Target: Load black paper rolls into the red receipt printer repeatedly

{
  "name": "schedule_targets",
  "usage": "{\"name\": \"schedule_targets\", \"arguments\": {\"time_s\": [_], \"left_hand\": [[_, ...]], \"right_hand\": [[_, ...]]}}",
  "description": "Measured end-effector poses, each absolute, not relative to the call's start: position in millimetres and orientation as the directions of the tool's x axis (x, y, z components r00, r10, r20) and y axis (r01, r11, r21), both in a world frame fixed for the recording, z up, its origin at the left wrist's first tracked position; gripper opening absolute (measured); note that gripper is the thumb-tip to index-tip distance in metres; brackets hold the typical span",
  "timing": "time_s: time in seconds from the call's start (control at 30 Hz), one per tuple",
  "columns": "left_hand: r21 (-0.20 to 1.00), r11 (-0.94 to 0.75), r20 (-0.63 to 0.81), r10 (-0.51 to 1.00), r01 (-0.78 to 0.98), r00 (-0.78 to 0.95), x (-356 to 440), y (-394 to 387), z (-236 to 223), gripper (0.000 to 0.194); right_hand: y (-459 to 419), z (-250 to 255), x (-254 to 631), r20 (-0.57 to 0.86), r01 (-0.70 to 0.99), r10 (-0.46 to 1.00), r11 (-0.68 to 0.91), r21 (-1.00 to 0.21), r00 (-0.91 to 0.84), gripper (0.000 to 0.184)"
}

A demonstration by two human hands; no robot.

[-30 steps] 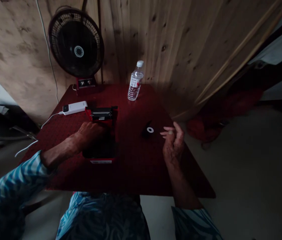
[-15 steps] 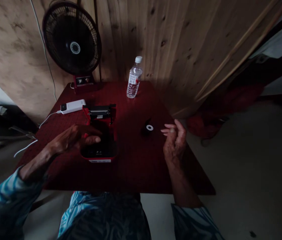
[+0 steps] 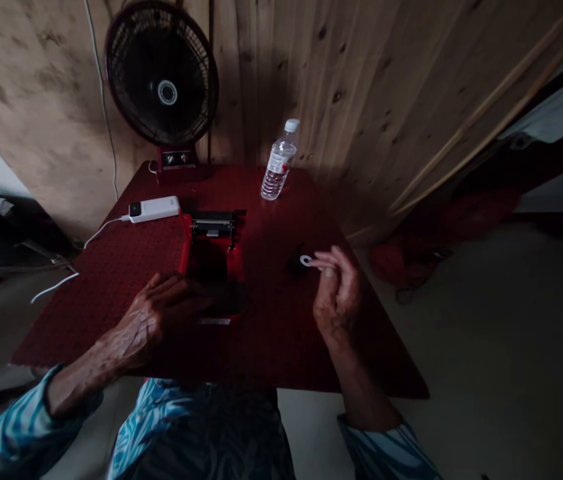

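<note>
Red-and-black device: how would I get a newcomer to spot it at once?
On the dark red table, find the fan at the far left. Come toward the near edge, past the white gadget, to the red-and-black device by the person's left hand. Unlike its white neighbour, it has a red frame, a dark bar across its far end and a pale strip in front.

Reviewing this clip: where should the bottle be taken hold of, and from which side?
Probably around the middle of the bottle, at its label, with the right hand coming from the front right. It stands on its base with a rounded body to wrap, and the wall rises behind it. The red device lies between it and the left hand.
</note>
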State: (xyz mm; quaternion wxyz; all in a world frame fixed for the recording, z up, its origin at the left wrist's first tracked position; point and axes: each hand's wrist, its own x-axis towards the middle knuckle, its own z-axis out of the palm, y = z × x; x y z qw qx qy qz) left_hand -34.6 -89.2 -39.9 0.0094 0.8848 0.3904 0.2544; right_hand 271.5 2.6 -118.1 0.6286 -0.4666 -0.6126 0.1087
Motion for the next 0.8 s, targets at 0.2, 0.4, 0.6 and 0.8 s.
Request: {"name": "schedule_targets", "arguments": {"time_s": [0.2,0.4,0.6,0.8], "left_hand": [[0.166,-0.714,0.453,0.668,0.681,0.59,-31,-99,-48,0.029],[0.144,-0.713,0.492,0.653,0.687,0.575,-29,-104,-55,0.031],[0.189,-0.721,0.526,0.648,0.667,0.551,-35,-105,-68,0.034],[0.186,-0.705,0.547,0.653,0.685,0.524,-36,-108,-75,0.036]], "right_hand": [[64,-92,207,0.427,0.111,0.903,0.419,-0.901,0.055,0.049],[116,-71,158,0.122,-0.275,0.989,0.096,-0.957,-0.079,0.057],[90,-72,169,0.286,-0.18,0.953,0.266,-0.947,-0.099,0.053],[91,-84,167,0.286,-0.093,0.957,0.28,-0.955,-0.057,0.053]]}}
